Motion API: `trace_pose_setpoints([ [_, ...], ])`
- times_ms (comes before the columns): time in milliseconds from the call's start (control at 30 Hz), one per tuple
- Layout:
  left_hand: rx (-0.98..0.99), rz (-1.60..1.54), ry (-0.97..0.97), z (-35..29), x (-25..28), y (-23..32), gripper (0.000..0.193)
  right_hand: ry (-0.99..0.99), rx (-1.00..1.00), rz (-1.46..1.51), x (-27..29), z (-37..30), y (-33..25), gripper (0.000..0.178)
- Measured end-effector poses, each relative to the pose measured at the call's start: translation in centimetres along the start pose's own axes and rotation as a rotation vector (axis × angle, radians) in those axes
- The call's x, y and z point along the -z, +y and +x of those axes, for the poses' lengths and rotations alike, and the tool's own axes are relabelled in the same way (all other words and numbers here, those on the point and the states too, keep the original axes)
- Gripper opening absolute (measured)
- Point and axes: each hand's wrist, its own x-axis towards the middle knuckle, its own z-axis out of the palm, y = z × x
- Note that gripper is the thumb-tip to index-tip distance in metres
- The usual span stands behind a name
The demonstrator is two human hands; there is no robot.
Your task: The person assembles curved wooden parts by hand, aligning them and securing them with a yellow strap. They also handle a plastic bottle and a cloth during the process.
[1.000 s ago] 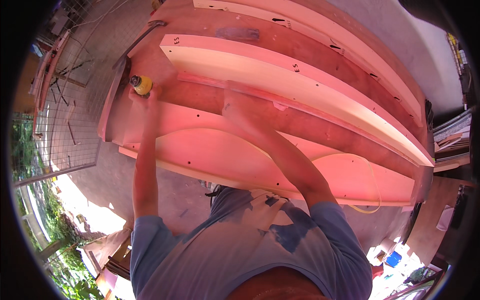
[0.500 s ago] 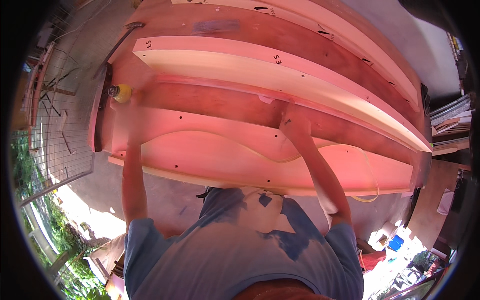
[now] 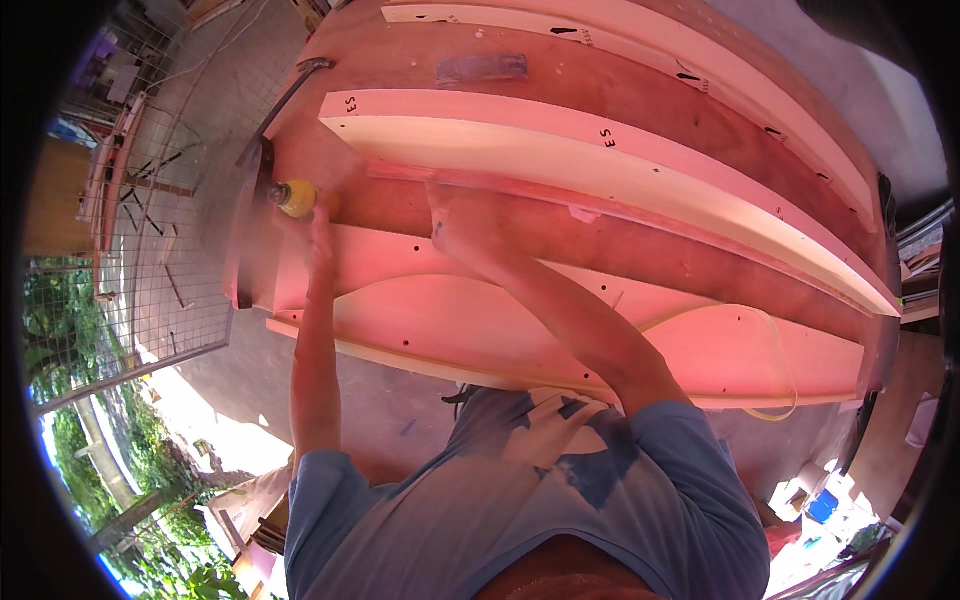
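Note:
A yellow bottle with a dark cap [image 3: 294, 198] lies tilted at the left end of the reddish wooden surface. Right beside it is my left hand [image 3: 318, 235], its thumb close to the bottle; blur hides whether the fingers grip it. My right hand [image 3: 452, 222] is bent at the narrow pinkish strip [image 3: 520, 188] along the foot of a long pale board on edge [image 3: 500, 130], one finger reaching the strip. Its other fingers are mostly hidden. Below both hands stretches a long pale board with dark holes [image 3: 480, 310]. A thin yellowish cord [image 3: 775, 335] curves across it.
Another long board [image 3: 640, 62] stands farther back. A dark grey block [image 3: 481, 68] rests between the boards. A hammer [image 3: 290, 100] lies at the far left corner, near a wire mesh fence [image 3: 170, 250]. Stacked planks [image 3: 925, 250] are at the right.
My right hand has moved left along the strip toward the left hand. My left hand remains by the yellow bottle, now less blurred. The view has shifted, moving the scene rightward.

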Motion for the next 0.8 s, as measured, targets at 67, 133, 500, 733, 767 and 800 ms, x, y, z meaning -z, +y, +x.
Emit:
trace_pose_setpoints([
  [67,0.036,-0.057,-0.019,-0.1,0.1,-0.4,0.075,-0.018,0.007,0.013,0.2,-0.5,1.3,0.076],
  [133,0.104,-0.070,-0.063,-0.2,0.2,-0.8,0.075,-0.072,-0.010,0.070,1.1,-1.9,4.2,0.080],
  [500,0.041,0.016,-0.035,-0.1,0.1,-0.7,0.079,0.114,-0.250,-0.215,1.1,-10.6,15.3,0.067],
  [733,0.055,0.030,-0.071,0.6,0.6,-1.0,0.084,0.012,-0.437,-0.249,5.9,-16.5,21.1,0.070],
  [767,0.034,0.032,-0.043,0.9,0.6,-1.0,0.075,-0.005,-0.472,-0.262,6.9,-17.9,22.3,0.070],
  [800,-0.025,0.007,-0.065,1.2,0.8,-0.9,0.070,-0.010,-0.501,-0.275,7.8,-19.3,23.6,0.071],
])
